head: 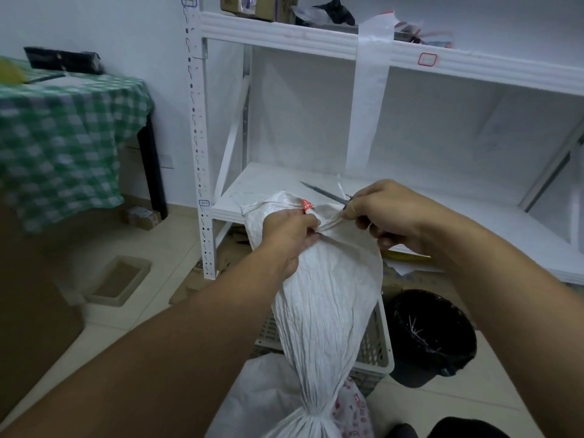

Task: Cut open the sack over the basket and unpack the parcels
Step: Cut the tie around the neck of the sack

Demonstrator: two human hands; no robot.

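White woven sack [325, 295] over pale slatted plastic basket [377, 346]: our left hand [286, 235] clenched its bunched top, right hand [388, 213] grasped grey metal blade [322, 192].

Both hands meet at the top of the sack [325, 295], the left hand [290, 235] just left of the right hand [388, 216]. The sack runs down from them over the basket [376, 346]. The scissors [322, 192] in the right hand point away to the left. Behind the hands stands the rack [284, 36]. Below the right hand, right of the basket, sits a bin [433, 333]. Far left of the left hand stands a table [63, 121], with a tray [118, 279] on the floor beside it
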